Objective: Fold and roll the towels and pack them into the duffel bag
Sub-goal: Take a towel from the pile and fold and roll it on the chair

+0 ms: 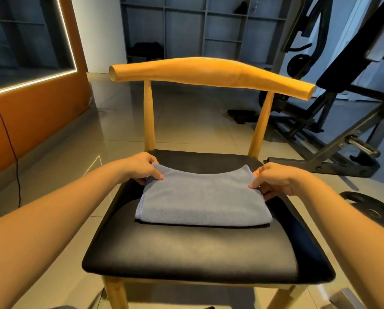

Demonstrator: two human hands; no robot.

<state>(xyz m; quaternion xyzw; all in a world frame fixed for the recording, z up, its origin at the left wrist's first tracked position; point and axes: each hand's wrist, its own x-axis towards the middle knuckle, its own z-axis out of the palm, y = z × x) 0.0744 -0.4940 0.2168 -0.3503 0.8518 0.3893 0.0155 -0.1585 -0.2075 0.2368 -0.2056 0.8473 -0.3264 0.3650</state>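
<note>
Currently, the left hand and right hand pinch opposite far corners of the folded grey-blue cloth towel, long axis crosswise.

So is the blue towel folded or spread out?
Folded: the towel lies doubled on the chair seat, a rounded fold along its near edge.

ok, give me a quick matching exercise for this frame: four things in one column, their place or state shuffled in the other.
1 towel
2 left hand
3 right hand
4 backrest

a wooden, beyond the seat
b pinches the towel's far right corner
c folded, lying on the black seat
d pinches the towel's far left corner

Pairs: 1-c, 2-d, 3-b, 4-a
</note>
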